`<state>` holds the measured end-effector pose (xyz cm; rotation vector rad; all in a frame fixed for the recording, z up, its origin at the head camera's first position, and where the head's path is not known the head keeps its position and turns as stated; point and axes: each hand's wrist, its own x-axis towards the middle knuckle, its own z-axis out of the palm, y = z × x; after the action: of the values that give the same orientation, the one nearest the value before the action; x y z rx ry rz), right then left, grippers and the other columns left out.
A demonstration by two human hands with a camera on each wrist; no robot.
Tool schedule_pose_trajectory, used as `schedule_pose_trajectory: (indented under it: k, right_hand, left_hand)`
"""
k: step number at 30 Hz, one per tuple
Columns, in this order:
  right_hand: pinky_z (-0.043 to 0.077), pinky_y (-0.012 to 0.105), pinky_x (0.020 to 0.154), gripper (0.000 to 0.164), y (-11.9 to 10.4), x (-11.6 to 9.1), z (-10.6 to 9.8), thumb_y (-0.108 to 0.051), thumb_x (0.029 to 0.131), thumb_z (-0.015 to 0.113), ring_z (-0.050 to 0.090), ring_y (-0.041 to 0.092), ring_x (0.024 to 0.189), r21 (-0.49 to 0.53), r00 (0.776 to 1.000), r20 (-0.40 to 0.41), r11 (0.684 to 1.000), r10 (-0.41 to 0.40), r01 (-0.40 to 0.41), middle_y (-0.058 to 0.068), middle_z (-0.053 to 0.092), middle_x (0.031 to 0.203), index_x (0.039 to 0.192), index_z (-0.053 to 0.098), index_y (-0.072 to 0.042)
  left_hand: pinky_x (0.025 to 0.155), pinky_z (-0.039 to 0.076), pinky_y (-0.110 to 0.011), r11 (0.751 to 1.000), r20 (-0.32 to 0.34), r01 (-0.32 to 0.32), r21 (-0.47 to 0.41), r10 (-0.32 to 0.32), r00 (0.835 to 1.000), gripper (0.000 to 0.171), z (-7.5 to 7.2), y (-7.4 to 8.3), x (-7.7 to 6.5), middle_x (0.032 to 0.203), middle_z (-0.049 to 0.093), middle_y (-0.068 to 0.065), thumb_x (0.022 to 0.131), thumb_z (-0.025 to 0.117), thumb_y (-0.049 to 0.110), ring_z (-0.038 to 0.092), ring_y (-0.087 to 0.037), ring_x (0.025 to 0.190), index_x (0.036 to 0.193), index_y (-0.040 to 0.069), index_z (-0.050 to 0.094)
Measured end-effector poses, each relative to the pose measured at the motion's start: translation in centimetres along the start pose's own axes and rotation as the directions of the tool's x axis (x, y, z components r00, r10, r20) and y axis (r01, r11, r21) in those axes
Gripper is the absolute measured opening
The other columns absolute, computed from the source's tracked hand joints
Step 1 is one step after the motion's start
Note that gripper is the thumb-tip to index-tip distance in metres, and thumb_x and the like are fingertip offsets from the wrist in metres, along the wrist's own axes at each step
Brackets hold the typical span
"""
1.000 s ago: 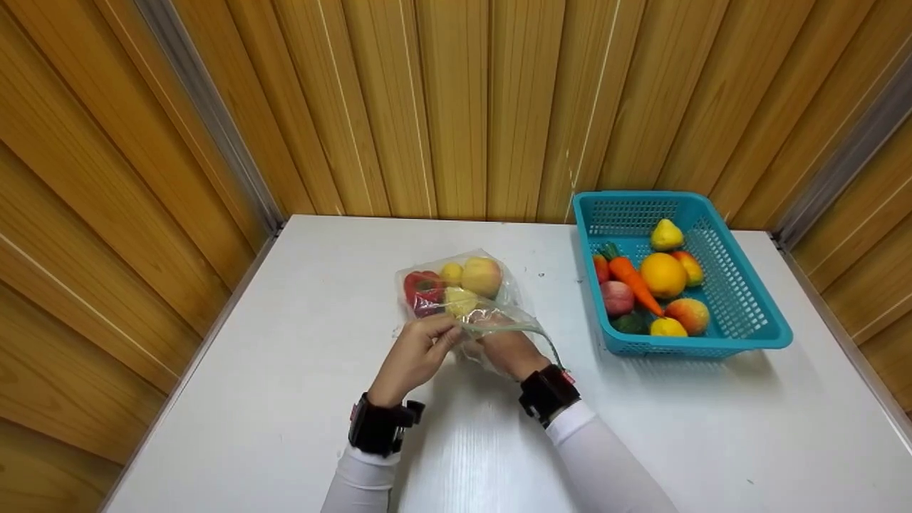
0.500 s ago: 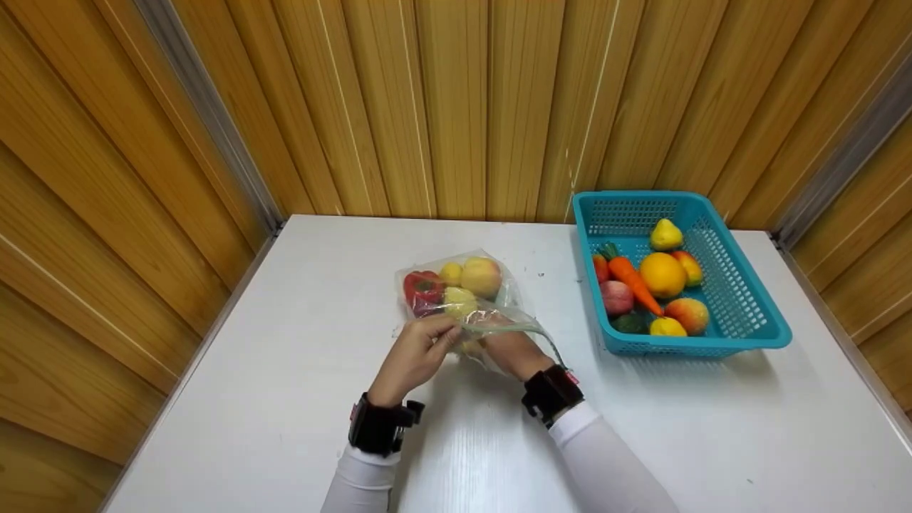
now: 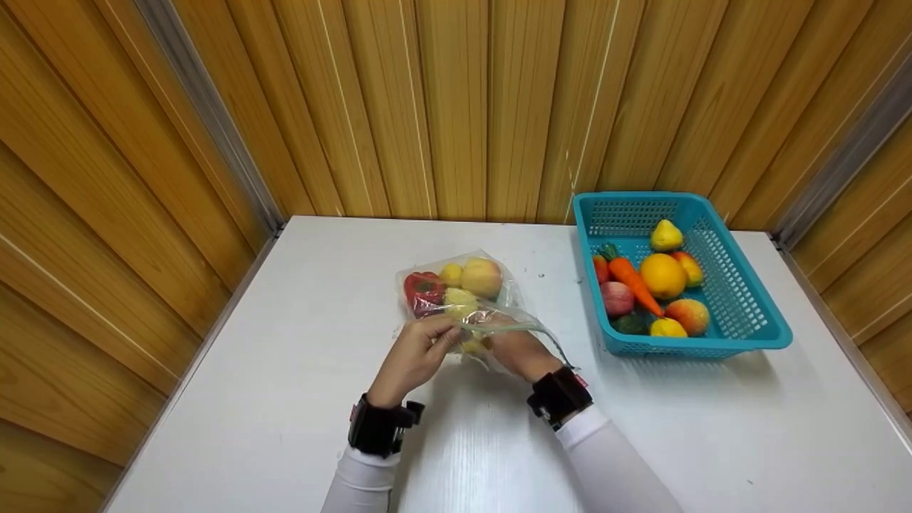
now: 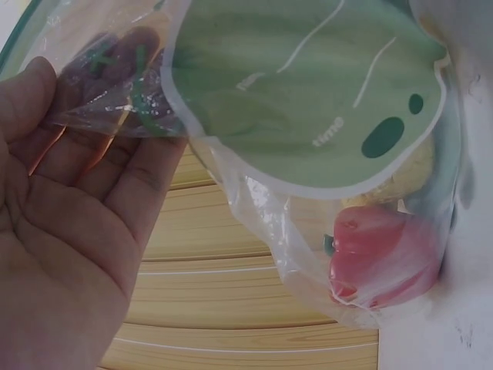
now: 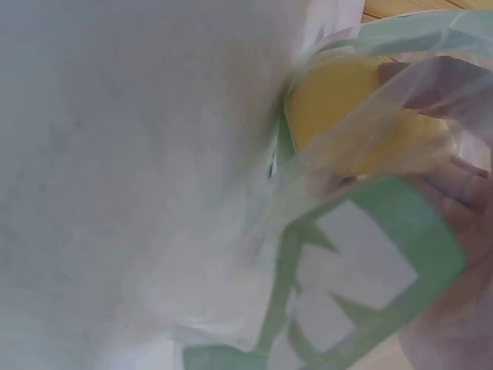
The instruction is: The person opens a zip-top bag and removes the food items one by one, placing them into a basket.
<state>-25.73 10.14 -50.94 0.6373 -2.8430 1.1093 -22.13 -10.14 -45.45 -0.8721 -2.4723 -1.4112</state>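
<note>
A clear zip bag (image 3: 500, 311) with green print lies on the table. Inside it are a red bell pepper (image 3: 419, 288), a peach (image 3: 482, 276), a small yellow fruit (image 3: 451, 273) and a pale yellow piece (image 3: 460, 302). My left hand (image 3: 422, 350) pinches the bag's mouth between thumb and fingers. Reaching in through that mouth, my right hand (image 3: 526, 354) is partly covered by the film. In the right wrist view its thumb and fingers hold a smooth yellow fruit (image 5: 339, 100), seen blurred through the plastic.
A blue plastic basket (image 3: 773, 329) stands at the right of the white table (image 3: 285, 370). It holds a carrot (image 3: 636, 286), an orange (image 3: 663, 276), a yellow pear (image 3: 666, 235) and several other fruits. Wood-patterned panels (image 3: 456, 107) rise behind the table.
My right wrist has drawn slightly right and toward me. More of the yellow fruit shows beside the right fingers. My left hand keeps its place on the bag's mouth.
</note>
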Motion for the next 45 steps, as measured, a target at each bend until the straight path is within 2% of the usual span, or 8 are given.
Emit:
schedule_pose_trajectory:
  k: [6, 8, 14, 21, 24, 30, 39, 45]
  right_hand:
    - [0.052, 0.05, 0.098, 0.027, 0.0, -0.4, -0.8, -0.001, 0.093, 0.069, 0.064, 0.036, 0.107, -0.179, 0.982, -0.03, 0.968, -0.186, 0.177, 0.02, 0.068, 0.111, 0.119, 0.065, 0.005]
    - [0.052, 0.048, 0.098, 0.033, -0.2, -0.6, -1.3, -0.004, 0.092, 0.072, 0.064, 0.035, 0.107, -0.209, 0.977, -0.026, 0.957, -0.212, 0.202, 0.019, 0.067, 0.114, 0.122, 0.063, 0.005]
    - [0.049, 0.046, 0.103, 0.053, -1.4, -1.5, -2.9, -0.012, 0.091, 0.079, 0.06, 0.028, 0.116, -0.215, 0.988, 0.034, 0.965, -0.148, 0.152, 0.018, 0.063, 0.133, 0.137, 0.058, 0.002]
    - [0.054, 0.042, 0.095, 0.048, -2.0, -2.2, -4.2, -0.011, 0.087, 0.082, 0.061, 0.023, 0.108, -0.174, 0.979, 0.015, 0.964, -0.202, 0.202, 0.01, 0.066, 0.129, 0.132, 0.065, -0.01]
    - [0.055, 0.039, 0.088, 0.046, -2.2, -2.4, -4.6, -0.01, 0.087, 0.083, 0.059, 0.021, 0.101, -0.121, 0.982, 0.016, 0.974, -0.191, 0.191, 0.007, 0.066, 0.126, 0.13, 0.067, -0.014]
    - [0.056, 0.033, 0.079, 0.047, -2.3, -3.3, -5.5, -0.005, 0.084, 0.083, 0.063, 0.018, 0.089, -0.067, 0.98, -0.002, 0.977, -0.201, 0.2, 0.005, 0.067, 0.122, 0.128, 0.067, -0.01]
    - [0.054, 0.045, 0.093, 0.044, -2.4, -4.9, -6.8, -0.002, 0.082, 0.081, 0.063, 0.026, 0.101, -0.134, 0.973, -0.042, 0.966, -0.226, 0.219, 0.011, 0.07, 0.12, 0.123, 0.068, -0.001]
    - [0.056, 0.046, 0.09, 0.036, -2.2, -5.6, -7.6, -0.001, 0.084, 0.079, 0.064, 0.027, 0.096, -0.152, 0.975, -0.042, 0.966, -0.22, 0.211, 0.013, 0.071, 0.113, 0.118, 0.069, 0.002]
  left_hand:
    - [0.079, 0.055, -0.03, 1.0, -0.003, 0.001, -0.007, -0.001, 1.0, 0.015, 0.0, -0.1, 0.1, 0.096, 0.074, -0.006, 0.102, 0.063, 0.008, 0.064, -0.011, 0.088, 0.098, 0.002, 0.076]
    - [0.079, 0.055, -0.03, 1.0, -0.002, 0.005, -0.007, -0.005, 1.0, 0.015, -0.1, -0.1, 0.1, 0.097, 0.074, -0.006, 0.102, 0.063, 0.008, 0.064, -0.011, 0.088, 0.099, 0.003, 0.076]
    - [0.079, 0.055, -0.028, 1.0, -0.002, 0.021, -0.02, -0.021, 1.0, 0.016, -0.1, -0.1, 0.1, 0.1, 0.074, -0.006, 0.103, 0.062, 0.007, 0.064, -0.011, 0.088, 0.105, 0.004, 0.077]
    - [0.083, 0.054, -0.03, 0.999, -0.017, 0.001, -0.05, -0.002, 1.0, 0.019, -0.2, -0.2, -0.1, 0.104, 0.075, -0.004, 0.104, 0.062, 0.01, 0.064, -0.013, 0.093, 0.112, 0.007, 0.078]
    - [0.081, 0.053, -0.029, 0.999, -0.024, -0.005, -0.051, 0.004, 1.0, 0.018, -0.2, -0.2, -0.1, 0.101, 0.073, -0.003, 0.103, 0.062, 0.009, 0.063, -0.012, 0.091, 0.112, 0.008, 0.078]
    - [0.077, 0.052, -0.027, 0.999, -0.027, 0.0, -0.037, -0.001, 1.0, 0.016, -0.2, 0.0, -0.1, 0.094, 0.07, -0.004, 0.103, 0.061, 0.005, 0.06, -0.011, 0.086, 0.105, 0.005, 0.077]
    - [0.081, 0.055, -0.029, 0.999, -0.032, 0.001, -0.036, -0.002, 0.999, 0.016, -0.2, 0.0, 0.0, 0.101, 0.074, -0.006, 0.102, 0.062, 0.005, 0.063, -0.011, 0.091, 0.108, 0.004, 0.077]
    - [0.081, 0.053, -0.028, 0.999, -0.032, 0.003, -0.035, -0.004, 0.999, 0.015, -0.2, -0.1, 0.0, 0.098, 0.073, -0.004, 0.101, 0.063, 0.005, 0.061, -0.01, 0.091, 0.107, 0.004, 0.077]
